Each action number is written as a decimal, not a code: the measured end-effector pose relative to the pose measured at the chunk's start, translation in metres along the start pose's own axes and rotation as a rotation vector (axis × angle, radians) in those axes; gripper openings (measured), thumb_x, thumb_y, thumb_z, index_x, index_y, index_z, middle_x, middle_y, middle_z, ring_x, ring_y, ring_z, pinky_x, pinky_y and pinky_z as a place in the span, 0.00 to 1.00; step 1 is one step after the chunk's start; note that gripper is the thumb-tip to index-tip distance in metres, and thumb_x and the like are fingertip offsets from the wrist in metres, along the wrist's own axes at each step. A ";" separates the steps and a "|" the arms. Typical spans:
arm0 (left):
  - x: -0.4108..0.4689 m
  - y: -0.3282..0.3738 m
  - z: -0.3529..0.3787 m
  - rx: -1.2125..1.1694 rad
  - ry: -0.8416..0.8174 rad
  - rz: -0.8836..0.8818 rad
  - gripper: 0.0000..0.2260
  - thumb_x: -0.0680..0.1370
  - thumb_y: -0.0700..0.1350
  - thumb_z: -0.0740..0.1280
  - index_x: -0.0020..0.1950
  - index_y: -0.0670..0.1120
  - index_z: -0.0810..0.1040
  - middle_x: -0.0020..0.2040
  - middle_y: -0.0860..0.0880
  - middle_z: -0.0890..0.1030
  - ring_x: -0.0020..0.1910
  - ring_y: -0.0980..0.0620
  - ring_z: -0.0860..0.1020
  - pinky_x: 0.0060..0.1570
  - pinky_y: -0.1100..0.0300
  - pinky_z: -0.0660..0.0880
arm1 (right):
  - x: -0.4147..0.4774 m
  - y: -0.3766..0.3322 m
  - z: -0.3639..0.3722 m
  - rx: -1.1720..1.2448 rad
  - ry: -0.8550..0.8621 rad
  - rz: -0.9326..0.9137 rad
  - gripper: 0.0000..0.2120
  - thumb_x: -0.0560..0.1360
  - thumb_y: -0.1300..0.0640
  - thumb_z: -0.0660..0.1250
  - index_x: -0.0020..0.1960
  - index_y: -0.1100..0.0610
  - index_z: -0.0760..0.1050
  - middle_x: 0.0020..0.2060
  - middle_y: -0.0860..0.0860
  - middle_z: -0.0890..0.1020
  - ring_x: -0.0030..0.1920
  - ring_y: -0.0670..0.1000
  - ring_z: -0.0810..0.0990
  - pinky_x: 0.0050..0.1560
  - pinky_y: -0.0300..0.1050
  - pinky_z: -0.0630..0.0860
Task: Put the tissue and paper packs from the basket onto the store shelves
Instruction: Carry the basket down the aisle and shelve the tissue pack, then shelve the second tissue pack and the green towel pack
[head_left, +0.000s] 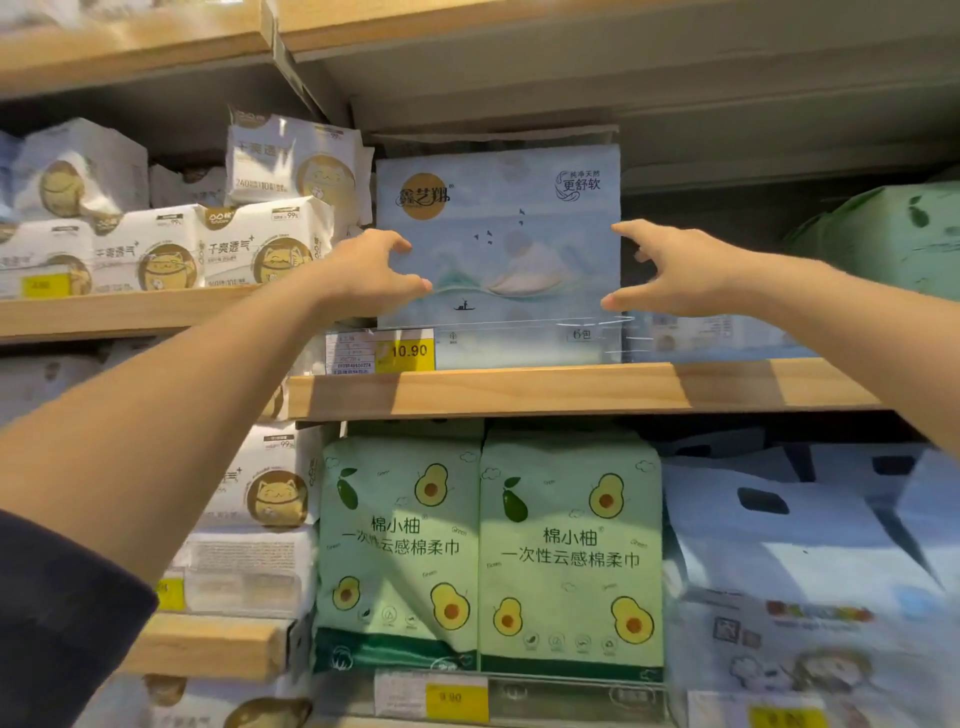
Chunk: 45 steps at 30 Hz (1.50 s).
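A light blue tissue pack (498, 249) with a gold round logo and small birds stands upright on the wooden shelf (571, 389), behind a clear front rail. My left hand (371, 273) is at its left edge and my right hand (670, 273) at its right edge. Both hands have fingers spread, with fingertips at or just off the pack's sides. Neither hand closes around it. The basket is not in view.
White cat-print packs (223, 249) fill the shelf to the left. A green pack (883, 239) sits to the right. Below stand two avocado-print packs (488, 551) and pale blue handled packs (810, 571). A yellow price tag (408, 352) reads 10.90.
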<state>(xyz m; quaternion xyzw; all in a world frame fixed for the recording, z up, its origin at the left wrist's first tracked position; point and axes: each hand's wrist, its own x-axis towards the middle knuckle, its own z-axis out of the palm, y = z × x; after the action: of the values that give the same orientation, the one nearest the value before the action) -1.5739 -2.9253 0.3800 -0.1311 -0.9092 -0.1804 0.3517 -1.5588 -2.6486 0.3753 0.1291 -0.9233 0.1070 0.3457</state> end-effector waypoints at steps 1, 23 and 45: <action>-0.008 0.003 -0.001 -0.006 0.011 0.006 0.25 0.77 0.52 0.63 0.71 0.44 0.64 0.71 0.43 0.67 0.69 0.44 0.67 0.66 0.51 0.65 | -0.011 0.000 -0.001 0.008 0.026 -0.027 0.34 0.73 0.49 0.66 0.74 0.55 0.56 0.71 0.56 0.66 0.68 0.57 0.67 0.64 0.49 0.65; -0.327 0.049 0.068 -0.214 -0.222 -0.063 0.22 0.79 0.46 0.60 0.72 0.45 0.63 0.70 0.43 0.68 0.69 0.44 0.66 0.68 0.49 0.64 | -0.316 0.002 0.041 0.167 -0.202 0.022 0.25 0.77 0.54 0.60 0.72 0.56 0.59 0.70 0.57 0.66 0.69 0.57 0.65 0.67 0.53 0.63; -0.682 0.086 0.121 -0.331 -0.811 -0.264 0.25 0.77 0.48 0.64 0.72 0.44 0.63 0.71 0.43 0.68 0.66 0.44 0.70 0.62 0.52 0.68 | -0.729 -0.011 0.061 0.192 -0.713 0.405 0.30 0.75 0.51 0.63 0.73 0.55 0.57 0.70 0.57 0.66 0.69 0.57 0.66 0.68 0.57 0.62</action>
<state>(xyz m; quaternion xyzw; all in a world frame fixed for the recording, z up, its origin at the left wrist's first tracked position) -1.1248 -2.8731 -0.1517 -0.1285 -0.9413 -0.3006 -0.0842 -1.0620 -2.5571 -0.1545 0.0057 -0.9776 0.2071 -0.0371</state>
